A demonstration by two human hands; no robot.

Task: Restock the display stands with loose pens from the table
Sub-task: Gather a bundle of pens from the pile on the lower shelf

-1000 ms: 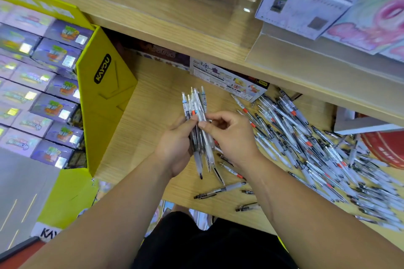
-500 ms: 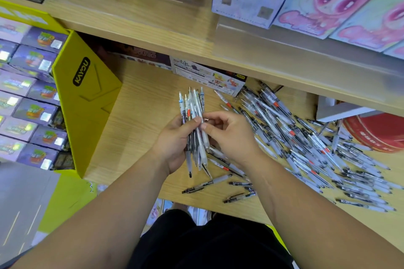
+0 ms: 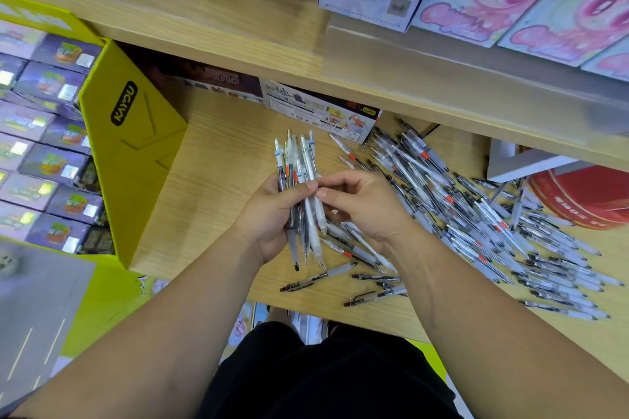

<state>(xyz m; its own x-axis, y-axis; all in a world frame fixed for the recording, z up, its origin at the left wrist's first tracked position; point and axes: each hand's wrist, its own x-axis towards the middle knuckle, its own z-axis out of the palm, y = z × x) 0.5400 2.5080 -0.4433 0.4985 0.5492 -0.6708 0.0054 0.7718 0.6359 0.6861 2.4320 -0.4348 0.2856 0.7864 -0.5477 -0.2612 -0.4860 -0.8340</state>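
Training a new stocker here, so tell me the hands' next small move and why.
Probably the right hand should release its pinch on the bundle of pens that the left hand grips and pick another from the loose pens beside it: many lie scattered on the table.

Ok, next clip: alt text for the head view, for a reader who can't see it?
A person's left hand grips a bundle of pens above a wooden table while the right hand pinches one pen in it. A pile of loose pens covers the table to the right; a yellow cardboard display stands at the left.
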